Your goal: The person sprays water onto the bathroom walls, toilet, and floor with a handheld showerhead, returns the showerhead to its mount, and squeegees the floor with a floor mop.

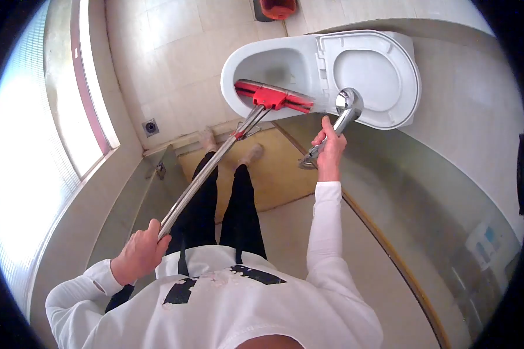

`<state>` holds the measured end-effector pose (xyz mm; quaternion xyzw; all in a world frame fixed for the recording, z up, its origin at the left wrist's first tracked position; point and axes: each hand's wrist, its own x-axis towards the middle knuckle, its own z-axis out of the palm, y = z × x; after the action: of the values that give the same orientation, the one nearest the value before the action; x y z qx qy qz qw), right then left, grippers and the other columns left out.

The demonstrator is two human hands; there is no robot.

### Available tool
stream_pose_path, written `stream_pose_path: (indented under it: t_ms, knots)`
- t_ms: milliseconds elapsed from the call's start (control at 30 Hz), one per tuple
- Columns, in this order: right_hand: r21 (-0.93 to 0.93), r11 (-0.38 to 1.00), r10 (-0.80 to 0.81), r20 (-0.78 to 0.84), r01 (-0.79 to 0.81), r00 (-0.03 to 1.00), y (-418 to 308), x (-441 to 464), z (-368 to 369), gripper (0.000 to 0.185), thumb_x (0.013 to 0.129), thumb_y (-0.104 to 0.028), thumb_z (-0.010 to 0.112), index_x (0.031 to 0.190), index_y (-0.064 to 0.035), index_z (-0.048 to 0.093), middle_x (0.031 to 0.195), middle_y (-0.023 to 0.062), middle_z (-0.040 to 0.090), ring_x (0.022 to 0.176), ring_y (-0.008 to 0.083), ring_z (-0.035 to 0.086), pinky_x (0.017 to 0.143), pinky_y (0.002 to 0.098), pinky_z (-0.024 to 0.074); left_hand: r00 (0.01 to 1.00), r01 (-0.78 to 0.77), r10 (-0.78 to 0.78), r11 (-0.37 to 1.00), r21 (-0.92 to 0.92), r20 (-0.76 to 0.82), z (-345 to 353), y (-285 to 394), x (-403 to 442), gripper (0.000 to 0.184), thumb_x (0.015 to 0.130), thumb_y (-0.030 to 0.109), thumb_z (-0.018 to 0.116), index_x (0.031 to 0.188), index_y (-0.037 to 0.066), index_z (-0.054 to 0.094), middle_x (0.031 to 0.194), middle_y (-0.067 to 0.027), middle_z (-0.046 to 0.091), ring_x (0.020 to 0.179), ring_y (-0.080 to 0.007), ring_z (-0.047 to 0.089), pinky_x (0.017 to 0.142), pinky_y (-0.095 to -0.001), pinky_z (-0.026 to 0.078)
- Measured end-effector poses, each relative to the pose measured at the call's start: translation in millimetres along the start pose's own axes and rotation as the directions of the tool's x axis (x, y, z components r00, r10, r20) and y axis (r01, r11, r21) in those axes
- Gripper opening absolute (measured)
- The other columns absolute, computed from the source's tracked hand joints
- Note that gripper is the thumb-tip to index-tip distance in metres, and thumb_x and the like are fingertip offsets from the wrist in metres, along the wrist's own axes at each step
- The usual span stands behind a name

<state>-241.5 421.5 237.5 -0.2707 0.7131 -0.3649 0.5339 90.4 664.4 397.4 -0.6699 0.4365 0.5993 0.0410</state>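
My left hand is closed round the lower end of a long metal mop handle, which runs up and away to a red mop head. That head lies across the bowl of a white toilet, near its front rim. In my right hand is a chrome shower head, held by its handle, fingers wrapped round it. Its face is near the mop head's right end, where a spray of water shows. The toilet seat and lid are raised.
A glass panel curves along the right. At the left are a bright window and a floor drain. A red bin stands at the top. My feet are on a yellowish floor patch.
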Motion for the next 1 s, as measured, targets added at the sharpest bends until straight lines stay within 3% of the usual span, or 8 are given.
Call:
stream_pose_path:
  t_ms: [200,367,500,600,800,867,933,1000]
  knots:
    - [0.077,0.996,0.050,-0.150,-0.038,0.987,13.3,10.7,1.8,0.030,0.070,-0.021,0.068,0.060,-0.0098,0.043,0.047,0.0009,0.040,0.037,0.0115,0.039,0.038,0.0268,0.0346,0.999,0.048,-0.047,0.997,0.061,-0.017,2.2,-5.6,-1.1,0.023,0.078,0.016,0.052,0.081,0.002,0.034,0.053,-0.0225,0.049,0.052,-0.0423,0.049,0.049,-0.0511,0.037]
    - [0.131,0.989,0.054,0.107,-0.067,0.993,22.4,9.5,25.2,0.026,0.070,-0.020,0.068,0.062,-0.0062,0.047,0.047,0.0018,0.043,0.037,0.0117,0.040,0.037,0.0248,0.0331,0.999,0.041,-0.041,0.998,0.042,0.000,-0.3,-7.2,-0.8,0.019,0.079,0.014,0.048,0.087,0.004,0.034,0.059,-0.0223,0.049,0.057,-0.0421,0.047,0.053,-0.0492,0.036]
    - [0.104,0.995,-0.002,-0.013,0.003,1.000,19.4,8.8,37.5,0.026,0.069,-0.020,0.069,0.063,-0.0059,0.048,0.047,0.0013,0.042,0.037,0.0105,0.039,0.036,0.0240,0.0290,0.997,0.070,-0.068,0.985,0.160,-0.020,-0.9,-24.3,5.6,0.020,0.078,0.014,0.051,0.088,0.003,0.038,0.056,-0.0204,0.051,0.054,-0.0406,0.050,0.052,-0.0500,0.038]
    - [0.071,0.992,-0.105,-0.056,0.108,0.993,19.4,7.5,32.9,0.026,0.069,-0.020,0.069,0.062,-0.0064,0.047,0.047,0.0011,0.042,0.036,0.0098,0.038,0.035,0.0239,0.0283,0.962,-0.076,0.159,0.936,0.343,-0.223,-2.9,-45.1,13.4,0.020,0.078,0.015,0.051,0.091,0.004,0.039,0.062,-0.0199,0.053,0.059,-0.0399,0.050,0.055,-0.0497,0.037]
    - [0.004,0.991,-0.129,-0.168,0.131,0.977,16.9,-4.1,10.6,0.030,0.068,-0.022,0.069,0.057,-0.0067,0.046,0.044,0.0007,0.041,0.036,0.0098,0.037,0.037,0.0231,0.0286,0.986,0.080,-0.050,0.979,0.187,-0.160,-58.6,-30.3,25.0,0.015,0.077,0.018,0.052,0.080,0.003,0.048,0.064,-0.0199,0.053,0.062,-0.0406,0.050,0.053,-0.0465,0.036]
    - [0.010,0.990,-0.135,-0.180,0.139,0.974,16.0,-7.3,8.2,0.031,0.068,-0.022,0.069,0.057,-0.0069,0.045,0.044,0.0007,0.041,0.037,0.0099,0.038,0.038,0.0230,0.0288,0.992,0.035,-0.006,0.973,0.227,-0.127,-90.9,-39.0,31.3,0.019,0.079,0.021,0.052,0.077,0.002,0.049,0.054,-0.0132,0.049,0.053,-0.0327,0.050,0.050,-0.0404,0.036]
    - [0.033,0.989,-0.135,-0.154,0.142,0.979,14.6,-9.0,7.9,0.029,0.068,-0.022,0.070,0.058,-0.0080,0.047,0.047,-0.0005,0.042,0.038,0.0075,0.038,0.038,0.0207,0.0298,0.993,0.111,-0.115,0.988,0.111,0.032,-136.9,-28.4,44.1,0.025,0.084,0.026,0.044,0.076,0.003,0.048,0.049,-0.0023,0.036,0.044,-0.0126,0.038,0.041,-0.0299,0.034]
    - [0.051,0.990,-0.124,-0.146,0.133,0.981,15.8,-8.7,8.2,0.029,0.068,-0.023,0.070,0.058,-0.0084,0.046,0.047,-0.0004,0.042,0.038,0.0075,0.038,0.038,0.0209,0.0302,0.924,0.353,-0.359,0.933,0.065,0.131,-183.0,11.4,57.2,0.026,0.087,0.029,0.041,0.076,0.006,0.049,0.050,0.0042,0.035,0.039,-0.0061,0.032,0.033,-0.0231,0.027]
